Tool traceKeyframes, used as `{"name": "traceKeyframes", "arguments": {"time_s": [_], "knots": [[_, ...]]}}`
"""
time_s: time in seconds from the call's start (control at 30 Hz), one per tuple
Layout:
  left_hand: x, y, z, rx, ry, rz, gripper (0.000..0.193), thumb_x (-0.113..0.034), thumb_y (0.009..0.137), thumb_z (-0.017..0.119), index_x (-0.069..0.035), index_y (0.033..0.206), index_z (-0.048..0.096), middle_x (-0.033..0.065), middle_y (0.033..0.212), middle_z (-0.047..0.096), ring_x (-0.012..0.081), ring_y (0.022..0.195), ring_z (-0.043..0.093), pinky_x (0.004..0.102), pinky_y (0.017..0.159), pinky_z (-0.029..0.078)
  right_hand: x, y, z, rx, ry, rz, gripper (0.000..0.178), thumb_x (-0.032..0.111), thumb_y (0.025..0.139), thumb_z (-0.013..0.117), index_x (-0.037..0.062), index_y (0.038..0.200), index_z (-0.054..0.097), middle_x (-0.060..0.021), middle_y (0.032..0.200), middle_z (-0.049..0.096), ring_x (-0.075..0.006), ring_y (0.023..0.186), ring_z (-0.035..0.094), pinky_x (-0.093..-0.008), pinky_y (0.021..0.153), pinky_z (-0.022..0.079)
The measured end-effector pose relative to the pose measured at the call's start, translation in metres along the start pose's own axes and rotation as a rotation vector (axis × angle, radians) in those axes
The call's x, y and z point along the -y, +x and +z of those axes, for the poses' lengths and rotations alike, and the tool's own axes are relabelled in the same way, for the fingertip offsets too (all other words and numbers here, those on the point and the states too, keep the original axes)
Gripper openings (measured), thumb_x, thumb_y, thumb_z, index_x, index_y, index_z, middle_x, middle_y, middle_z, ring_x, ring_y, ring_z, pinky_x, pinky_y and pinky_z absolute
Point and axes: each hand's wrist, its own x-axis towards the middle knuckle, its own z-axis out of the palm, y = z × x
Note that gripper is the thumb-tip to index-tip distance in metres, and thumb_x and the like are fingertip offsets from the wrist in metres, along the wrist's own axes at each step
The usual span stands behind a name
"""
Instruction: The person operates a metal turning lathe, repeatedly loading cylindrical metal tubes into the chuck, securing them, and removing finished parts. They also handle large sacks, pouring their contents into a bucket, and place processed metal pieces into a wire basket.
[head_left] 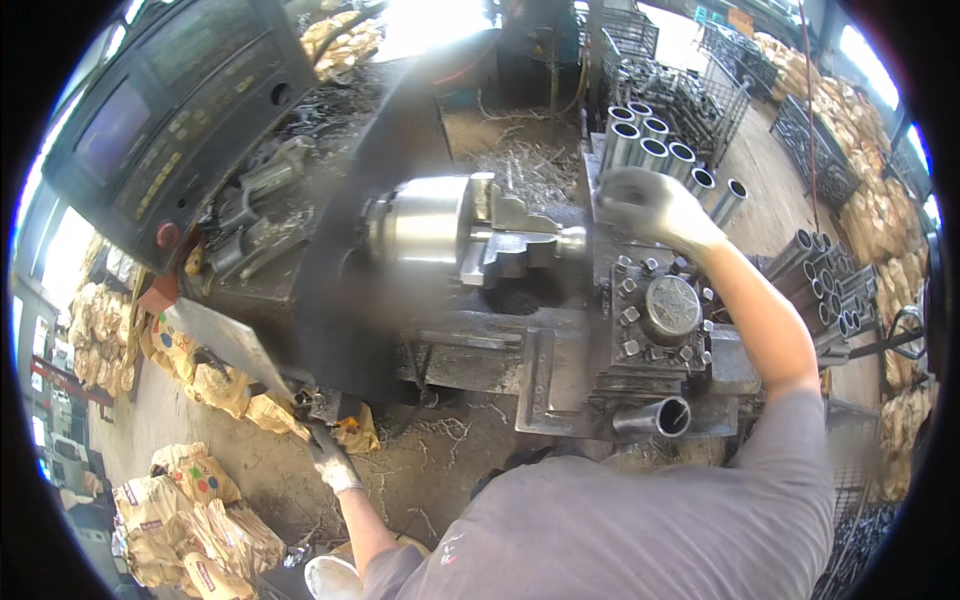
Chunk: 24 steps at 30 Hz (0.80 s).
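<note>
My right hand [652, 208], in a pale glove, is over the far side of the tool post [672, 308], right of the chuck. It looks curled, but motion smears its fingers, and I cannot tell whether anything is in them. The shiny lathe chuck [428, 222] has stepped jaws [510, 250]; a short bright metal end [572, 240] shows at their right. Low on the left, my gloved left hand [335, 465] reaches to the machine's lower front, by a metal fitting [315, 403]. Its fingers look closed there, around something too small to make out.
Upright steel tubes [652, 150] stand behind my right hand, with more tubes [825, 285] stacked at right. One tube [655, 416] lies before the tool post. A control panel [165, 130] rises at left. Paper sacks [190, 520] lie on the floor, among metal shavings [440, 440].
</note>
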Motion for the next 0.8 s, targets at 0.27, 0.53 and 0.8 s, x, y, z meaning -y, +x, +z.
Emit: {"name": "traceKeyframes", "arguments": {"time_s": [0.27, 0.53, 0.8], "knots": [[-0.377, 0.066, 0.038, -0.023, 0.373, 1.024, 0.057, -0.026, 0.104, 0.059, -0.004, 0.156, 0.049, 0.0289, 0.118, 0.074, 0.0425, 0.104, 0.075, 0.0501, 0.092, 0.059, 0.000, -0.249, -0.029, -0.504, 0.426, 0.337, 0.034, 0.005, 0.095, 0.072, -0.0076, 0.127, 0.069, -0.0132, 0.109, 0.077, -0.0152, 0.095, 0.072, -0.0295, 0.086, 0.058], [-0.419, 0.184, 0.074, 0.048, 0.661, 0.868, 0.080, -0.048, 0.105, 0.051, -0.005, 0.168, 0.026, 0.0282, 0.138, 0.067, 0.0434, 0.122, 0.069, 0.0471, 0.108, 0.052, 0.004, -0.340, 0.003, -0.442, 0.406, 0.426, 0.032, -0.003, 0.092, 0.072, -0.0058, 0.124, 0.071, -0.0090, 0.109, 0.079, -0.0111, 0.098, 0.071, -0.0260, 0.087, 0.058], [-0.179, -0.192, 0.006, 0.722, 0.139, 0.855, 0.027, -0.010, 0.093, 0.073, -0.004, 0.118, 0.074, 0.0192, 0.103, 0.078, 0.0344, 0.093, 0.076, 0.0449, 0.085, 0.061, -0.028, -0.390, 0.037, -0.309, 0.538, 0.527, 0.040, 0.001, 0.090, 0.075, -0.0036, 0.129, 0.070, -0.0116, 0.113, 0.080, -0.0122, 0.099, 0.073, -0.0269, 0.089, 0.059]]}}
